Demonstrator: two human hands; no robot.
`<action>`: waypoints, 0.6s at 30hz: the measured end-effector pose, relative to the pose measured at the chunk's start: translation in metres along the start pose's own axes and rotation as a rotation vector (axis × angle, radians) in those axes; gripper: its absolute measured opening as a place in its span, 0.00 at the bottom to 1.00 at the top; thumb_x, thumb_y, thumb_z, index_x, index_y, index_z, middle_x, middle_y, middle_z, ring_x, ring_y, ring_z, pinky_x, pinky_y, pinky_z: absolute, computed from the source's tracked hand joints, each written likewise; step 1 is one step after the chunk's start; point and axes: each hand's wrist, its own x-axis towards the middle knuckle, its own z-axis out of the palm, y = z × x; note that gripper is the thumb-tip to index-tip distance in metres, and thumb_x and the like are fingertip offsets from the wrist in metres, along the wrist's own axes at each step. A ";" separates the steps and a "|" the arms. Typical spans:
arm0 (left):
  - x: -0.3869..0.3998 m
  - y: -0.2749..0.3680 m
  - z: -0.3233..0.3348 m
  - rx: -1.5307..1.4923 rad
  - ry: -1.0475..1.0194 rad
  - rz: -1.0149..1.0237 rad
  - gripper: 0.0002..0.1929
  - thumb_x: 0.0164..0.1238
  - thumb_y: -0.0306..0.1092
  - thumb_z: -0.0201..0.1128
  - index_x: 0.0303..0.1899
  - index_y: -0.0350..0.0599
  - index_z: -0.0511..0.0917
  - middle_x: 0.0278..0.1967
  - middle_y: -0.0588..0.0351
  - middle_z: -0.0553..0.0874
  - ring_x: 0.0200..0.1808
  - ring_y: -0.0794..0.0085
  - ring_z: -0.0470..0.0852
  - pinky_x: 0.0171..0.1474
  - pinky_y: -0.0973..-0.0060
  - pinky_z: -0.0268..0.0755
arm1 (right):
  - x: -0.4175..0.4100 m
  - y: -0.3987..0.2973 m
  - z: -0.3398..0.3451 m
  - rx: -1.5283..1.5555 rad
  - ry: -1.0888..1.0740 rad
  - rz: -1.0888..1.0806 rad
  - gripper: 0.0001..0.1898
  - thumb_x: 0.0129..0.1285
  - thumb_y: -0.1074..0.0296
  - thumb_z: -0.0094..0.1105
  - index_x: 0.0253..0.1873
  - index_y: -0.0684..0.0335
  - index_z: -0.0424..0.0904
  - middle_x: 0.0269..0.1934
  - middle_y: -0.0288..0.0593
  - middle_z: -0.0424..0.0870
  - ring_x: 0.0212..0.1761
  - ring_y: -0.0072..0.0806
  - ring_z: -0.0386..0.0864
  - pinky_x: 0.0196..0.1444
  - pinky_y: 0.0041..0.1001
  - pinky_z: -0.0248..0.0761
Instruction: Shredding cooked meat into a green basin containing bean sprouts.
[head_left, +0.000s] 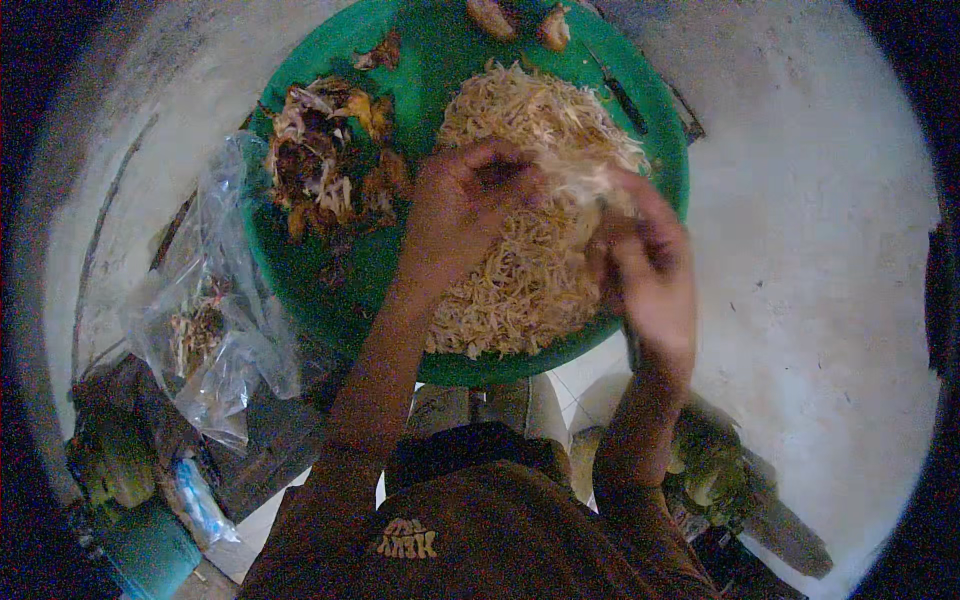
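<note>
A round green plastic tray lies before me, with a large heap of pale shredded meat on its right side. Over the middle of this heap, my left hand has its fingers bent near some pale shreds. My right hand, blurred, is over the heap's right edge, its fingertips close to the same shreds. Blur hides what either hand grips. At the left of the tray sits a pile of bones and browned skin. Two meat pieces rest at the far rim.
A dark-handled knife lies at the tray's upper right. Left of the tray, a clear plastic bag holds scraps. A blue and white packet and a teal container are at the lower left. Greenish objects stand at the lower right.
</note>
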 end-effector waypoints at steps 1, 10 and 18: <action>-0.001 0.007 -0.001 0.106 0.029 -0.034 0.06 0.68 0.27 0.65 0.43 0.37 0.83 0.35 0.58 0.88 0.38 0.77 0.85 0.44 0.76 0.80 | 0.000 -0.001 -0.002 0.002 -0.003 0.000 0.28 0.65 0.81 0.49 0.70 0.55 0.68 0.34 0.37 0.82 0.26 0.19 0.75 0.32 0.21 0.71; 0.004 -0.008 -0.002 0.007 -0.068 -0.030 0.05 0.68 0.29 0.67 0.39 0.37 0.82 0.32 0.58 0.87 0.34 0.78 0.84 0.42 0.78 0.78 | 0.002 -0.005 0.003 -0.001 0.011 -0.019 0.24 0.64 0.82 0.50 0.64 0.58 0.74 0.29 0.35 0.79 0.27 0.21 0.75 0.32 0.22 0.71; 0.003 0.001 0.001 0.240 -0.020 0.091 0.07 0.67 0.32 0.69 0.37 0.39 0.81 0.33 0.60 0.86 0.35 0.81 0.82 0.41 0.77 0.76 | -0.003 -0.001 -0.005 0.166 0.003 -0.016 0.21 0.73 0.68 0.49 0.68 0.60 0.67 0.21 0.33 0.72 0.17 0.15 0.65 0.17 0.17 0.53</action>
